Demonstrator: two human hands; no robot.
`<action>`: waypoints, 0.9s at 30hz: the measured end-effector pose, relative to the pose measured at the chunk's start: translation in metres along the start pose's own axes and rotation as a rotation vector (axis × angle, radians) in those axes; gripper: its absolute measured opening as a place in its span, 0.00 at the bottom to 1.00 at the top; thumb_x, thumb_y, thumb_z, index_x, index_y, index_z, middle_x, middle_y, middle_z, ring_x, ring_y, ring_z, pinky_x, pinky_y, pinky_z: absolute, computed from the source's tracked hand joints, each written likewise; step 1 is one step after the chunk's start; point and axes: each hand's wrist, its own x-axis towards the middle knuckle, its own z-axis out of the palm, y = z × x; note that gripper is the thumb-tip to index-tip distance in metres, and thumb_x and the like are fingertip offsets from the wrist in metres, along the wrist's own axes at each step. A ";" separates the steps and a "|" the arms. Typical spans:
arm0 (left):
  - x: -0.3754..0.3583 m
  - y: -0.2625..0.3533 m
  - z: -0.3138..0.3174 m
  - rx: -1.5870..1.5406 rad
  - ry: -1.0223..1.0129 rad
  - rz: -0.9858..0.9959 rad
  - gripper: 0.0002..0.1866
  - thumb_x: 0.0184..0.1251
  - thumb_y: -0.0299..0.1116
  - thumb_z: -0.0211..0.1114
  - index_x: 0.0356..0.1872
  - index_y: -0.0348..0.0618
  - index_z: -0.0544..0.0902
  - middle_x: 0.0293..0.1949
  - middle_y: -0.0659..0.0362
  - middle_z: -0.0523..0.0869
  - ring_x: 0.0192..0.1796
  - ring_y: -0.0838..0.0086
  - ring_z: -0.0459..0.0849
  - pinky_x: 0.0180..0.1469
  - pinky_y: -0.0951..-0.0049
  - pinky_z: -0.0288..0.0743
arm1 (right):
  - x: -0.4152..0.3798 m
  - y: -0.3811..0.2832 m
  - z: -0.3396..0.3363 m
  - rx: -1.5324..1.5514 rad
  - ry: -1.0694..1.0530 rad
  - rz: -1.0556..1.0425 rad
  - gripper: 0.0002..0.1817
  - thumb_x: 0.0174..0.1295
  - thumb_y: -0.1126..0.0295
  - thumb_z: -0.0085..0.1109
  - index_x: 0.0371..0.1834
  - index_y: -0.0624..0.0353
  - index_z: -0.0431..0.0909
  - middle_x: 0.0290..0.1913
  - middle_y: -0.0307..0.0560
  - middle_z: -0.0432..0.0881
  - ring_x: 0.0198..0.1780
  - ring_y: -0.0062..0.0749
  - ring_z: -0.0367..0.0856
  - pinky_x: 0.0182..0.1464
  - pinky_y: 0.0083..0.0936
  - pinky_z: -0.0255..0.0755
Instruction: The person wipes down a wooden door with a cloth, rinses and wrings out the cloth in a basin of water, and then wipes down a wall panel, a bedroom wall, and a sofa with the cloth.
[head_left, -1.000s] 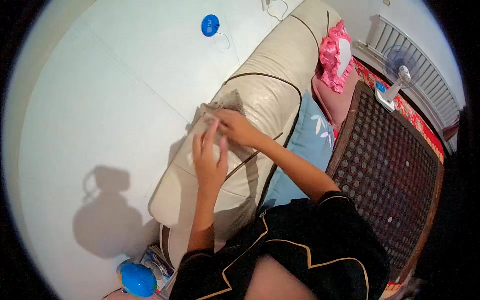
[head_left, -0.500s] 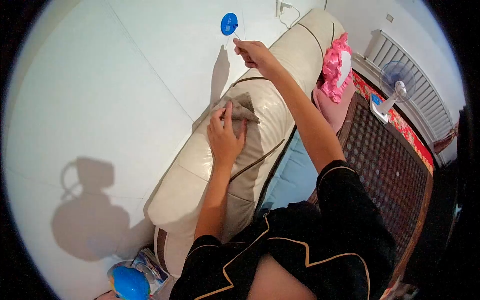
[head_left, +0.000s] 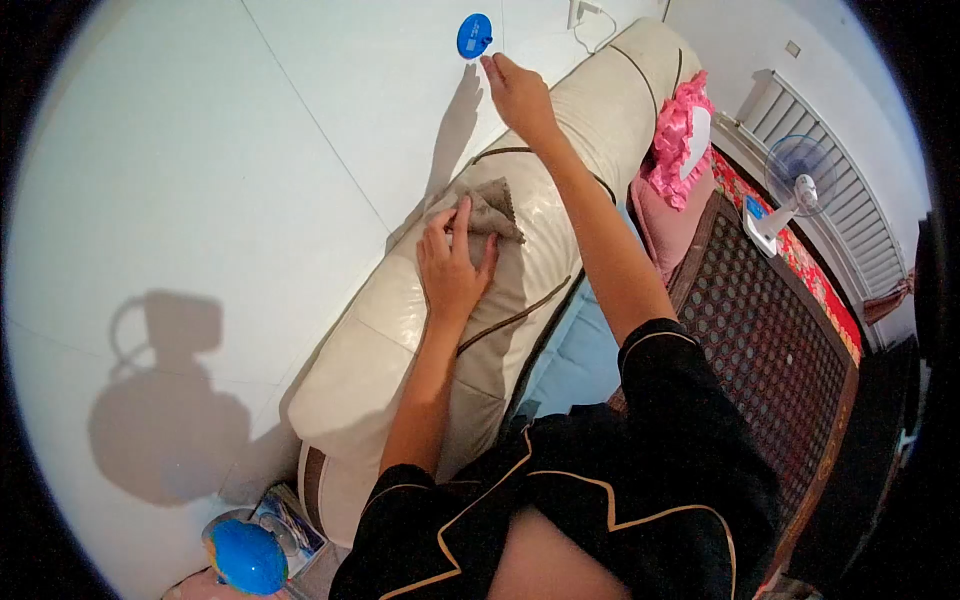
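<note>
My right hand (head_left: pixel 520 98) is stretched forward near the wall, its thumb and finger pinched together. Just beyond the fingertips is a blue disc (head_left: pixel 474 36) with white print and a small knob; a thin pale cord seems to run from it into the pinch. My left hand (head_left: pixel 452 262) lies on the cream padded backrest (head_left: pixel 375 325), gripping a brown-grey cloth (head_left: pixel 490 212) loosely under its bent fingers. One corner of the cloth sticks out past the fingers, and part of it is hidden under the palm.
A white wall (head_left: pixel 250 180) runs along the left. Right of the backrest are a blue cushion (head_left: pixel 570 360), a pink ruffled item (head_left: pixel 676 150), a dark studded mat (head_left: pixel 740 330) and a white fan (head_left: pixel 795 205). A blue globe (head_left: pixel 247 556) stands at lower left.
My right hand has shifted slightly up and right with the blue disc, its wrist turned a little. The left hand stays on the cloth. The whole view has shifted slightly.
</note>
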 end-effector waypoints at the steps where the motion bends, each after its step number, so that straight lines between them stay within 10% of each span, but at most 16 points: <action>1: -0.001 0.000 0.002 0.008 0.011 0.009 0.32 0.62 0.40 0.67 0.68 0.48 0.71 0.55 0.51 0.73 0.58 0.58 0.74 0.57 0.58 0.68 | 0.003 0.004 -0.002 0.297 -0.015 0.039 0.19 0.74 0.50 0.48 0.41 0.54 0.80 0.24 0.56 0.80 0.26 0.46 0.78 0.29 0.40 0.71; 6: -0.002 0.001 0.000 -0.012 0.022 0.008 0.32 0.62 0.40 0.68 0.68 0.49 0.72 0.55 0.51 0.73 0.57 0.57 0.74 0.57 0.58 0.69 | -0.017 0.003 -0.022 1.238 -0.265 0.485 0.17 0.72 0.54 0.54 0.30 0.53 0.75 0.25 0.27 0.63 0.24 0.13 0.57 0.25 0.17 0.56; 21: -0.006 0.003 0.000 0.017 0.022 0.013 0.31 0.62 0.41 0.67 0.67 0.47 0.73 0.54 0.52 0.73 0.56 0.59 0.74 0.56 0.58 0.68 | -0.123 0.064 -0.096 1.024 -0.193 0.543 0.18 0.75 0.56 0.48 0.42 0.58 0.81 0.19 0.27 0.59 0.19 0.13 0.54 0.22 0.16 0.49; 27: -0.001 0.006 -0.002 -0.013 -0.007 -0.007 0.31 0.61 0.41 0.68 0.67 0.47 0.73 0.55 0.54 0.73 0.57 0.61 0.74 0.56 0.59 0.68 | -0.259 0.162 -0.133 0.805 -0.250 0.836 0.18 0.75 0.55 0.49 0.45 0.61 0.79 0.25 0.40 0.78 0.23 0.22 0.75 0.26 0.19 0.71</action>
